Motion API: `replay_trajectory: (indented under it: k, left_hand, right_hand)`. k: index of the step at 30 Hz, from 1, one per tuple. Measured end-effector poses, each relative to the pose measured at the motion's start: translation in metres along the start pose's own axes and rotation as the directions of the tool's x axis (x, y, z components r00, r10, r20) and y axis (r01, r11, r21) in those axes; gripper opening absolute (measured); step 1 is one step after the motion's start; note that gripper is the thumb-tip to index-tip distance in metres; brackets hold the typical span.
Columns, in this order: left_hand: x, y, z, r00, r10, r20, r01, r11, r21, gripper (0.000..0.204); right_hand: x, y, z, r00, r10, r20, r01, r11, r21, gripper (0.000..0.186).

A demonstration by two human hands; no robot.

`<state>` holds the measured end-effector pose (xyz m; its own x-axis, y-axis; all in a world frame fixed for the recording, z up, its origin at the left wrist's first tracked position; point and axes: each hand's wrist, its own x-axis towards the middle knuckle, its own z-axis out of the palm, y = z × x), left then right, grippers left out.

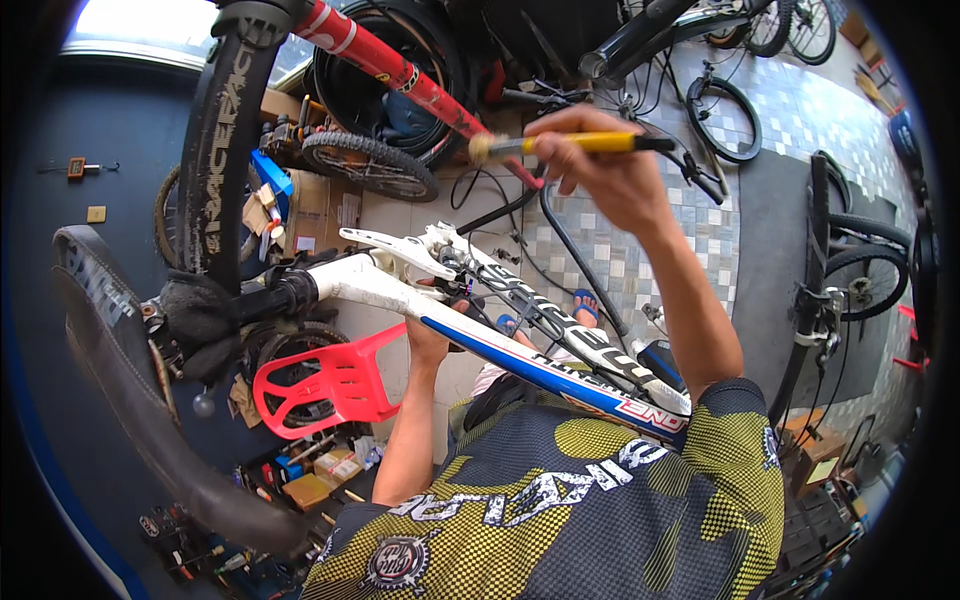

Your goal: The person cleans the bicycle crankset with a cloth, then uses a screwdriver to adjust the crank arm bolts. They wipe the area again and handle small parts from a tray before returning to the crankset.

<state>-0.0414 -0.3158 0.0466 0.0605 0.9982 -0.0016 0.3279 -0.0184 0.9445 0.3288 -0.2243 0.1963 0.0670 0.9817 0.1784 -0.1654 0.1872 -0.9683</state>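
Note:
My right hand [590, 165] is raised, closed around the yellow handle of a paintbrush [605, 141]. The pale bristles point left, in front of a red frame tube [440, 100] further back. Below it, a white and blue bicycle frame [500, 345] slants across the middle, with a white linkage [400, 245] near its upper end. My left hand [428, 338] is at the frame's underside, fingers curled up against it near the linkage; the frame hides part of them. A black clamp [200, 320] meets the frame at the left.
A dark bicycle saddle [110, 320] curves along the near left. Beyond the frame stand a pink plastic chair [330, 385], tyres [370, 165] and cardboard boxes [305, 210]. Tools [200, 540] lie at the lower left. More bicycles [850, 260] line the right over a tiled floor [690, 240].

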Motion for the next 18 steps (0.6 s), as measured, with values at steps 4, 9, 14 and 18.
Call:
replay_trajectory:
  k: [4, 9, 14, 18]
  left_hand:
    - [0.01, -0.028, -0.021, 0.991, -0.039, 0.131, 0.033, 0.998, 0.053, 0.091]
    - [0.049, -0.048, -0.045, 0.939, 0.074, 0.337, -0.174, 0.945, 0.278, 0.085]
    - [0.083, -0.029, -0.074, 0.852, 0.033, 0.523, -0.138, 0.977, 0.163, 0.053]
    - [0.098, -0.023, -0.087, 0.727, 0.139, 0.673, -0.405, 0.877, 0.257, 0.052]
  right_hand:
    - [0.001, -0.06, -0.018, 0.968, -0.209, -0.138, 0.204, 0.978, -0.053, 0.033]
    - [-0.031, -0.131, -0.014, 0.902, -0.378, -0.209, 0.291, 0.889, -0.352, 0.041]
    - [-0.101, -0.171, 0.022, 0.83, -0.435, -0.349, 0.173, 0.796, -0.58, 0.049]
    - [-0.186, -0.148, 0.075, 0.625, -0.52, -0.582, 0.342, 0.853, -0.394, 0.063]
